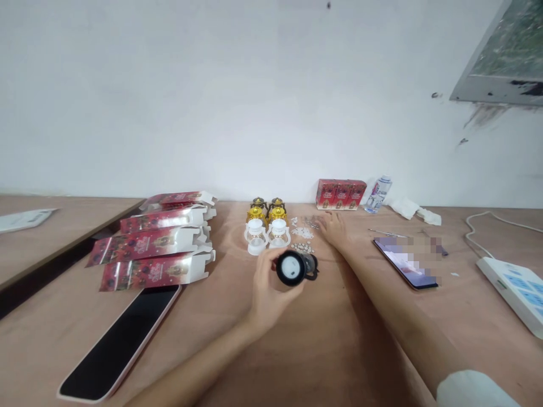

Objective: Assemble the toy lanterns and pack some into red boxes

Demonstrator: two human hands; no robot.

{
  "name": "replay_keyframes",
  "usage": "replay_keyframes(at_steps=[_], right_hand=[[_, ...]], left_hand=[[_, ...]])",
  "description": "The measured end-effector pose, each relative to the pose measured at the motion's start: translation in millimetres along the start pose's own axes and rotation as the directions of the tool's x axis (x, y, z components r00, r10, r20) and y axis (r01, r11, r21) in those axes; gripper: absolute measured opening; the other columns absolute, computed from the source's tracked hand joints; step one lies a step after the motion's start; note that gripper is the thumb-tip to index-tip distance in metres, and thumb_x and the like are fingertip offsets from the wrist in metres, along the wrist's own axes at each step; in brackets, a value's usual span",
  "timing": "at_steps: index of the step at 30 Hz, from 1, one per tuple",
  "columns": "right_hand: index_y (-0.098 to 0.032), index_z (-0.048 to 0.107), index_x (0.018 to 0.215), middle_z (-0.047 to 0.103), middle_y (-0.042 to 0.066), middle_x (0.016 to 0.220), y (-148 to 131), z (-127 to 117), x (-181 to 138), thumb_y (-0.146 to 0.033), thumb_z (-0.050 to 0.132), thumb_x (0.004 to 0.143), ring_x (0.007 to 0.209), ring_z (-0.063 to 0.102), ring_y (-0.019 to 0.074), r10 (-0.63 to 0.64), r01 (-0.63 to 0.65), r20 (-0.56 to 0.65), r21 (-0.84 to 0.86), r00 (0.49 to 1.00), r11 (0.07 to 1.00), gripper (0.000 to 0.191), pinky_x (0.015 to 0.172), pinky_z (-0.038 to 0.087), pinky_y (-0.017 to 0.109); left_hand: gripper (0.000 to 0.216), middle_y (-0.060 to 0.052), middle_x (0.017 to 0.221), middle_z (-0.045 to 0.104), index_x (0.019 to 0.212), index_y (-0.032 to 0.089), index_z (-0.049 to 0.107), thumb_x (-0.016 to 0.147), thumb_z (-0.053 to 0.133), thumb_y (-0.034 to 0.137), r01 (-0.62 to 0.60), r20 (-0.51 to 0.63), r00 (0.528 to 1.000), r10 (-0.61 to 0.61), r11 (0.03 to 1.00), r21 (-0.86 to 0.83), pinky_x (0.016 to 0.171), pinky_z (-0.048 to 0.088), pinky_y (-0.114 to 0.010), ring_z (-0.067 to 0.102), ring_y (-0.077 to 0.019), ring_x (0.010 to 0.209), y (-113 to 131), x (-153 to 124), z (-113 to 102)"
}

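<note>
My left hand (269,288) is wrapped round a small black lantern (311,264), tipped so that its round base with a white disc faces me. My right hand (334,229) reaches out to a pile of tiny metal pieces, perhaps screws (311,221), its fingers stretched low at the pile's edge. Beside that lie small white pieces (302,232) and small round discs, like button cells (302,247). Just beyond my left hand stand two white lanterns (255,240), with gold lanterns (278,215) and dark bronze lanterns (258,202) in rows behind.
Several flattened red printed boxes (148,271) lie at left, above a phone (123,345). Red boxes (341,195) and a clear bottle (378,194) stand by the wall. At right are another phone (399,263), a thin metal tool (388,233), tissues (405,208) and a power strip (513,288).
</note>
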State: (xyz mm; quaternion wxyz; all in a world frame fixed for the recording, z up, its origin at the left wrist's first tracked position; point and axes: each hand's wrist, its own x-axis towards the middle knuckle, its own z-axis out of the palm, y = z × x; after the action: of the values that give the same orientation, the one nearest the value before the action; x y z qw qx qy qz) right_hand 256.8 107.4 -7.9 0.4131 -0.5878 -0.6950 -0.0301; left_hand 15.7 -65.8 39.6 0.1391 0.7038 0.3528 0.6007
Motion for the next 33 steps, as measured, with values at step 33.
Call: replay_keyframes(at_steps=[33], right_hand=[[-0.021, 0.054, 0.08, 0.065, 0.002, 0.076, -123, -46, -129, -0.013, 0.057, 0.08, 0.077, 0.057, 0.0161, -0.525, 0.568, -0.252, 0.138, 0.813, 0.812, 0.008, 0.07, 0.04, 0.032]], left_hand=[[0.026, -0.01, 0.103, 0.071, 0.111, 0.013, 0.052, 0.093, 0.041, 0.028, -0.558, 0.362, 0.829, 0.425, 0.668, 0.493, 0.069, 0.027, -0.036, 0.061, -0.0195, 0.081, -33, -7, -7]])
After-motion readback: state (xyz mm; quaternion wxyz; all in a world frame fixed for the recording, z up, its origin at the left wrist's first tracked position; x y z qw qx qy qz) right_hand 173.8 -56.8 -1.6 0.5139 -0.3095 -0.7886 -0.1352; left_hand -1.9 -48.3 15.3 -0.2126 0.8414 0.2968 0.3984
